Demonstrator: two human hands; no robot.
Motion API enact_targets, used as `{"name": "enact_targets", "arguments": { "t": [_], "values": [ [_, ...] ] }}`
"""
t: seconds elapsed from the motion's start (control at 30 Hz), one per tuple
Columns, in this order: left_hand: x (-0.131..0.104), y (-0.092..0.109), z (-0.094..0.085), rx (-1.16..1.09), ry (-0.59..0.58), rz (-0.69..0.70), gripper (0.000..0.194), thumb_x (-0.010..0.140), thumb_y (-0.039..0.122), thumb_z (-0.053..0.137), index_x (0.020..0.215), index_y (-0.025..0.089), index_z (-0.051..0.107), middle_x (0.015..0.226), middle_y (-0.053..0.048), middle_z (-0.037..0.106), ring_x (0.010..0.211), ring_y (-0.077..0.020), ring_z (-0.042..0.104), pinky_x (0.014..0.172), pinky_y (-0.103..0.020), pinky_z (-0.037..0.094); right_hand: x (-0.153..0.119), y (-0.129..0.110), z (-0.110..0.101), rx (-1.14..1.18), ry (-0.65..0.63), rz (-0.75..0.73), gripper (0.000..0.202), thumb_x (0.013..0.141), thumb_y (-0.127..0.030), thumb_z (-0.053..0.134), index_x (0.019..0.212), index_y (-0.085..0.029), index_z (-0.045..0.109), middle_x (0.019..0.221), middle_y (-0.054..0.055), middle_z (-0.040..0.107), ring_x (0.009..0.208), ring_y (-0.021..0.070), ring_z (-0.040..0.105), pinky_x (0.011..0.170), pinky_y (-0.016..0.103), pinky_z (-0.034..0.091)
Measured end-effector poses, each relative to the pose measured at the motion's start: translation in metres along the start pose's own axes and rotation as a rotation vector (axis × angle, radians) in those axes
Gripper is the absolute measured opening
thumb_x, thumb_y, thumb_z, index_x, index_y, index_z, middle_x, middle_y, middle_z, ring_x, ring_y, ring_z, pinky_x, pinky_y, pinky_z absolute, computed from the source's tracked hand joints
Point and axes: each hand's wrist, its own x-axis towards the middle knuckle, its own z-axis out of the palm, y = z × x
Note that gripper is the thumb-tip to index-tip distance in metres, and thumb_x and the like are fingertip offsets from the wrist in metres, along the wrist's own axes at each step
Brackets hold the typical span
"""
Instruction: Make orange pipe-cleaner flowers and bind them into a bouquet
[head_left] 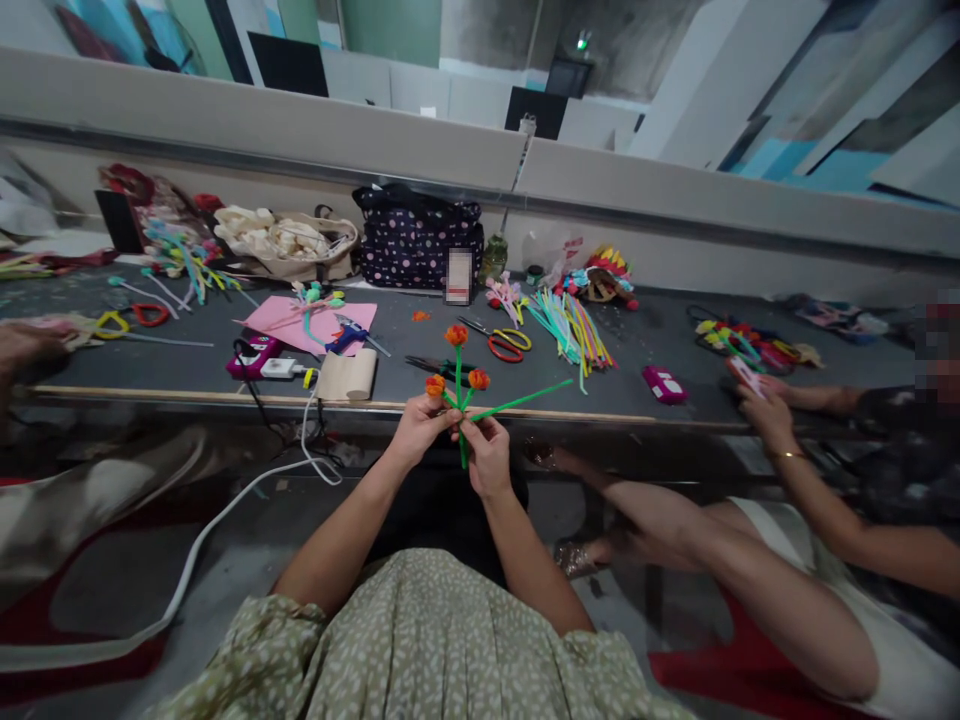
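Note:
Both hands meet at the table's front edge around a small pipe-cleaner bouquet with three orange flower heads (pixel 456 336) on green stems. My left hand (pixel 421 428) has its fingers closed on the stems from the left. From the right, my right hand (pixel 487 452) pinches the same stems just below the flower heads. A loose green pipe cleaner (pixel 525 400) sticks out from the joint to the right, and the stem ends show below the fingers. Black-handled pliers (pixel 431 366) lie on the table just behind the flowers.
On the dark table (pixel 405 335) lie scissors (pixel 504 345), bundled pipe cleaners (pixel 574 335), pink paper (pixel 281 320), a glue gun (pixel 346 335), a paper roll (pixel 346 375) and a purple power strip (pixel 262 360). A dotted bag (pixel 420 240) stands behind. People sit on both sides.

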Motion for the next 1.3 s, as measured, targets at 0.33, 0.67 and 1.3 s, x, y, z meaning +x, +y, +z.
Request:
{"name": "enact_targets", "arguments": {
  "t": [0.33, 0.67, 1.3],
  "values": [
    [-0.003, -0.013, -0.006, 0.479, 0.26, 0.342, 0.026, 0.073, 0.005, 0.048, 0.059, 0.02, 0.064, 0.062, -0.002, 0.055, 0.065, -0.0162, 0.05, 0.07, -0.028, 0.04, 0.007, 0.002, -0.002, -0.073, 0.153, -0.102, 0.023, 0.073, -0.034, 0.071, 0.082, -0.014, 0.064, 0.069, 0.002, 0.068, 0.06, 0.0124, 0.061, 0.062, 0.025, 0.049],
    [0.001, -0.009, -0.006, 0.659, 0.151, 0.391, 0.019, 0.084, 0.034, 0.057, 0.085, 0.022, 0.071, 0.099, -0.007, 0.066, 0.108, -0.0229, 0.052, 0.1, -0.038, 0.035, 0.008, -0.002, 0.001, -0.087, 0.199, -0.163, 0.024, 0.073, -0.034, 0.071, 0.081, -0.013, 0.064, 0.072, 0.003, 0.07, 0.063, 0.0138, 0.063, 0.067, 0.027, 0.05],
    [0.004, -0.011, 0.016, -0.089, 0.225, -0.066, 0.028, 0.059, 0.031, 0.081, 0.069, 0.012, 0.063, 0.057, 0.002, 0.057, 0.05, -0.007, 0.049, 0.051, -0.02, 0.039, 0.001, 0.0, -0.008, -0.253, 0.144, -0.212, 0.02, 0.077, -0.031, 0.068, 0.084, -0.013, 0.07, 0.078, 0.004, 0.071, 0.069, 0.015, 0.063, 0.07, 0.027, 0.05]
  ]
}}
